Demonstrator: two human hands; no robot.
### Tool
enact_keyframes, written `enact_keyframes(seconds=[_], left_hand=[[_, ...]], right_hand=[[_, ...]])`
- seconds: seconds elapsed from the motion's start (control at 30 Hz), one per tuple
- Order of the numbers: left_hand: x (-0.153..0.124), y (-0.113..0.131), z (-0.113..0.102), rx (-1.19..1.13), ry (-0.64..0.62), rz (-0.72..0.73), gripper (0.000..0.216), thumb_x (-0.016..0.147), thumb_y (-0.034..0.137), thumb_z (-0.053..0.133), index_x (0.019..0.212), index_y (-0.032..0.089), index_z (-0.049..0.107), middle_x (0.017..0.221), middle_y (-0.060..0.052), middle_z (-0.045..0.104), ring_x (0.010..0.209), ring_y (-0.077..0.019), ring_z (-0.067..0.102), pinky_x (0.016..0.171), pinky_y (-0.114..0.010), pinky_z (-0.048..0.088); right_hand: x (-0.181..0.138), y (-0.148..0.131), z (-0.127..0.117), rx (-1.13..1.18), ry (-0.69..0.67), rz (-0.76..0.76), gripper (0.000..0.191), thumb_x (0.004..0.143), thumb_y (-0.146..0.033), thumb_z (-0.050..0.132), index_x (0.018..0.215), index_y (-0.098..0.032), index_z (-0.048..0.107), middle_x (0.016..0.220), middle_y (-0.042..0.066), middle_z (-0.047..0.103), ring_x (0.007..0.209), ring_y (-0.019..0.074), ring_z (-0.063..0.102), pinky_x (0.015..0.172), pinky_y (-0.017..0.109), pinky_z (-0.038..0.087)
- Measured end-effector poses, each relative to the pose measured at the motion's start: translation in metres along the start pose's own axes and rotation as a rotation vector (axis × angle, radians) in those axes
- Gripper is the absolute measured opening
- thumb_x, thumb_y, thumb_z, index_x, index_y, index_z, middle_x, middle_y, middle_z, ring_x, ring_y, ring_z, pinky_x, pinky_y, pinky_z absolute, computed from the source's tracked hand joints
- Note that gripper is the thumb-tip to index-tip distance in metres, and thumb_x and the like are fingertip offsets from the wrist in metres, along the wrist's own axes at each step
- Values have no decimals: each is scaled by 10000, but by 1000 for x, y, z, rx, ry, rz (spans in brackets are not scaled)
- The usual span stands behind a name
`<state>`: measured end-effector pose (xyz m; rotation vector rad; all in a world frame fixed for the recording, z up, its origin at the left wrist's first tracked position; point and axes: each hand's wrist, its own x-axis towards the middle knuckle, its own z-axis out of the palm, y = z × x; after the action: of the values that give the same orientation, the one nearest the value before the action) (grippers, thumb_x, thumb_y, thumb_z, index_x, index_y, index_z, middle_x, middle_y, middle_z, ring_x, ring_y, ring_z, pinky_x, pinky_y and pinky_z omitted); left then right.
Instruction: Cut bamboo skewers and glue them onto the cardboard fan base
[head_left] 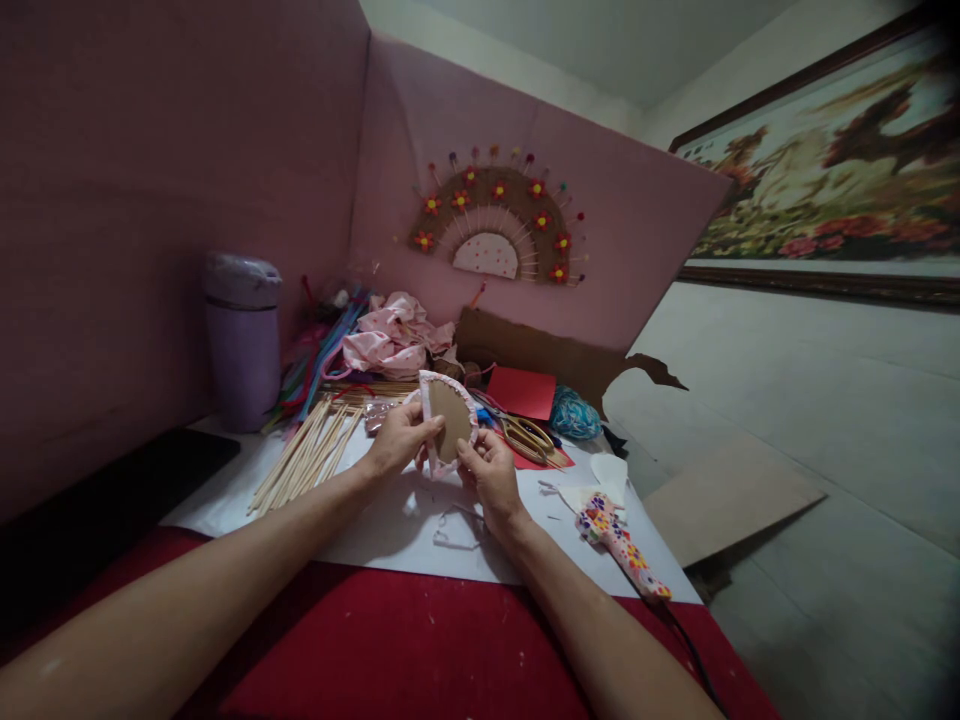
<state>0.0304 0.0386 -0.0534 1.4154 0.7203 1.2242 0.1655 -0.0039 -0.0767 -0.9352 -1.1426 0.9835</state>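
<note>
We are holding the disc (pixel 450 418) above the white sheet (pixel 217 505) on the red table (pixel 420 640), left hand (pixel 397 442) pinching its left edge, right hand (pixel 491 478) pinching its lower edge; pink panels (pixel 187 150) are enclosing the table.

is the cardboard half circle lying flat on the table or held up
Held up: the left hand and right hand pinch the cardboard half circle on edge above the white sheet.
</note>
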Motion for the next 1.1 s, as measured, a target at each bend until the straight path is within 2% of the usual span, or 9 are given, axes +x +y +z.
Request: enact_keyframes(seconds=[0.13,0.33,0.47,0.6,1.1], left_hand=[[0,0,0,-2,2,-3,304,620,395,643,691,122,530,444,42,519,283,-70,420,261,-181,323],[0,1,0,-46,25,-31,270,622,367,651,633,142,503,414,47,501,281,-74,419,263,-184,325],[-1,1,0,-82,68,-52,258,633,356,653,631,142,508,409,55,487,281,-66,403,269,-182,324],[-1,1,-1,-95,79,-58,264,627,355,667,637,136,519,436,51,503,283,-58,404,270,-177,320],[-1,-3,-2,-104,41,-65,290,640,378,664,630,143,494,433,61,486,275,-55,394,266,-173,308]], right_hand=[[0,0,0,-1,-3,3,285,674,-378,679,747,-194,474,489,-98,459,360,47,348,351,160,263],[-1,-4,-1,-4,-14,46,352,742,-521,593,756,-187,482,527,-69,492,362,45,377,331,152,244],[-2,-5,-1,24,-61,26,313,732,-451,632,826,-172,525,561,-63,499,394,43,397,350,143,271],[-1,-3,-1,15,-39,6,273,699,-364,660,839,-160,546,544,-65,495,394,46,391,346,144,277],[0,-6,0,117,-33,56,246,671,-321,687,760,-170,515,459,-107,431,329,23,269,307,141,211]])
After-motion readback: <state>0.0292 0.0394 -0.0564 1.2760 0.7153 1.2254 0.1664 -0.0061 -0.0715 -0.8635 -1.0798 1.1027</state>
